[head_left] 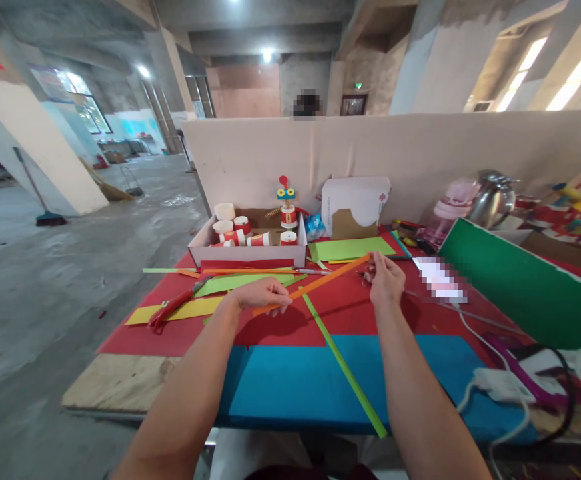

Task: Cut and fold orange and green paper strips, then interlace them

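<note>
An orange paper strip (328,277) is stretched at a slant above the red tabletop. My left hand (265,295) pinches it close to its lower left end, and my right hand (385,277) grips its upper right end between thumb and fingers. Below it a green paper strip (343,363) lies across the red and blue sheets, reaching past the front edge. Left of my left hand are red-handled scissors (170,310), resting on a yellow paper strip (143,315). A light green sheet (350,249) lies beyond my hands.
A white box (248,256) holds several paper cups and a cup figure (288,215). At the right stand a green board (525,287), a steel kettle (493,200) and a pink bottle (453,210). A lit phone (439,279) is on a cable, near a power strip (505,385).
</note>
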{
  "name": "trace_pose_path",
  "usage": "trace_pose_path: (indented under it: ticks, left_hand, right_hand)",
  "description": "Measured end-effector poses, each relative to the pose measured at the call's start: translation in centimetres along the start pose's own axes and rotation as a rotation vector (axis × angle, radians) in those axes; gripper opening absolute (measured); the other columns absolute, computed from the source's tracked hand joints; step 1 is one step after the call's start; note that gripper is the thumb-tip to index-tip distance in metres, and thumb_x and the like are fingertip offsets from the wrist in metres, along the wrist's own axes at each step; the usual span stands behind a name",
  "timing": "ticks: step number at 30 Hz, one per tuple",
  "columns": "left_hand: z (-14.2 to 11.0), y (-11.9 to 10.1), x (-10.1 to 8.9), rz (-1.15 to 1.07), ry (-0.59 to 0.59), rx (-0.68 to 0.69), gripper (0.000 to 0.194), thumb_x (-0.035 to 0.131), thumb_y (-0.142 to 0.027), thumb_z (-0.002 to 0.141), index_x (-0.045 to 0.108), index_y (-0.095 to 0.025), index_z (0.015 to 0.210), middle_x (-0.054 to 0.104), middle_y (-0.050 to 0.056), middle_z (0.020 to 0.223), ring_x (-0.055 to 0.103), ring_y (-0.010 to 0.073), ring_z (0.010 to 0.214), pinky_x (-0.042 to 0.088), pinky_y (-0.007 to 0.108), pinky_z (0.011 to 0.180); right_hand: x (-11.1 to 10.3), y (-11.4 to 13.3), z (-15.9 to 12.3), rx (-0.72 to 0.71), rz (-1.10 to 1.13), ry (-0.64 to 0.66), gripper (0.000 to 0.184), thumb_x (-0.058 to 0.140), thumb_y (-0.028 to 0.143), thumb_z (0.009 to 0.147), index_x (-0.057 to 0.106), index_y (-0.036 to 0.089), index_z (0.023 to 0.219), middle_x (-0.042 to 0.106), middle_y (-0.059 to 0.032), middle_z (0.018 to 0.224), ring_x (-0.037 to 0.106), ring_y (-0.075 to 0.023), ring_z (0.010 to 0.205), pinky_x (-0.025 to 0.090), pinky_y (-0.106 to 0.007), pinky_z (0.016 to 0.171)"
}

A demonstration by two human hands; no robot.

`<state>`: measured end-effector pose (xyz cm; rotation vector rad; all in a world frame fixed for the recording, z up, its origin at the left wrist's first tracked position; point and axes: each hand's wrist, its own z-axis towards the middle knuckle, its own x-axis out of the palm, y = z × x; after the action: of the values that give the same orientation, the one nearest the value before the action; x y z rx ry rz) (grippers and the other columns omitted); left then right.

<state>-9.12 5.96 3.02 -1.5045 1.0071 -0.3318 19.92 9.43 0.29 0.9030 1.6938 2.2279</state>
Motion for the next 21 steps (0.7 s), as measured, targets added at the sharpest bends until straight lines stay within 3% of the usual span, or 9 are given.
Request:
trace_pose_path:
  ticks: [2, 3, 6, 9, 12, 17, 21]
  left_hand:
    - [0.0, 0.3, -0.2, -0.039, -0.112, 0.012, 0.038, 0.065, -0.048, 0.078, 0.067, -0.013, 0.064, 0.062, 0.003, 0.055, 0.055, 0.0104, 0.052, 0.044, 0.021, 0.054]
    - [0.1, 0.4, -0.2, -0.075, -0.204, 0.025, 0.036, 0.066, -0.048, 0.078, 0.068, -0.013, 0.068, 0.061, 0.002, 0.054, 0.055, 0.0103, 0.051, 0.043, 0.021, 0.054]
    - [0.8, 0.9, -0.2, -0.211, -0.464, 0.083, 0.032, 0.066, -0.045, 0.077, 0.067, -0.013, 0.08, 0.061, 0.001, 0.053, 0.055, 0.01, 0.05, 0.045, 0.021, 0.055]
    - [1.6, 0.9, 0.1, -0.317, -0.585, 0.113, 0.026, 0.067, -0.038, 0.077, 0.063, -0.013, 0.084, 0.064, 0.001, 0.063, 0.058, 0.0098, 0.053, 0.047, 0.022, 0.056]
    - [2.2, 0.9, 0.6, -0.36, -0.618, 0.126, 0.019, 0.065, -0.029, 0.077, 0.06, -0.013, 0.087, 0.065, 0.001, 0.066, 0.059, 0.0096, 0.051, 0.048, 0.023, 0.056]
    - [2.9, 1.3, 1.3, -0.331, -0.622, 0.142, 0.01, 0.054, -0.014, 0.071, 0.058, -0.015, 0.08, 0.062, -0.001, 0.061, 0.057, 0.0099, 0.049, 0.046, 0.022, 0.053]
    - [3.3, 1.7, 1.5, -0.249, -0.701, 0.134, 0.015, 0.045, -0.01, 0.063, 0.058, -0.016, 0.067, 0.043, -0.006, 0.044, 0.036, 0.0065, 0.038, 0.028, 0.018, 0.043]
  right_hand:
    - [0.0, -0.1, -0.2, -0.017, -0.105, 0.008, 0.049, 0.069, 0.067, 0.062, 0.064, 0.019, 0.07, 0.049, 0.006, 0.052, 0.037, -0.0077, 0.043, 0.03, -0.022, 0.041]
    - [0.2, -0.3, -0.5, -0.025, -0.236, 0.107, 0.049, 0.063, 0.067, 0.068, 0.064, 0.019, 0.07, 0.051, 0.0049, 0.053, 0.039, -0.0084, 0.044, 0.031, -0.023, 0.042]
    - [1.2, -1.0, -2.6, -0.045, -0.737, 0.646, 0.044, 0.055, 0.06, 0.08, 0.063, 0.019, 0.067, 0.059, 0.0012, 0.059, 0.047, -0.0113, 0.05, 0.035, -0.024, 0.049]
    - [2.4, -1.6, -5.0, -0.072, -0.926, 0.914, 0.029, 0.079, 0.043, 0.064, 0.062, 0.019, 0.062, 0.061, 0.0021, 0.059, 0.052, -0.0127, 0.057, 0.034, -0.024, 0.054]
    - [2.9, -1.7, -6.3, -0.174, -1.123, 1.105, 0.016, 0.075, 0.029, 0.069, 0.063, 0.019, 0.069, 0.063, 0.0023, 0.065, 0.052, -0.0117, 0.06, 0.031, -0.022, 0.054]
    - [2.6, -1.8, -6.1, -0.225, -1.213, 1.12, 0.004, 0.066, 0.021, 0.075, 0.065, 0.017, 0.074, 0.065, -0.0008, 0.074, 0.055, -0.0133, 0.066, 0.033, -0.024, 0.057]
    - [2.8, -1.8, -6.1, -0.271, -1.263, 0.999, 0.045, 0.075, 0.035, 0.071, 0.064, 0.018, 0.111, 0.066, -0.0068, 0.105, 0.06, -0.0185, 0.09, 0.041, -0.025, 0.07]
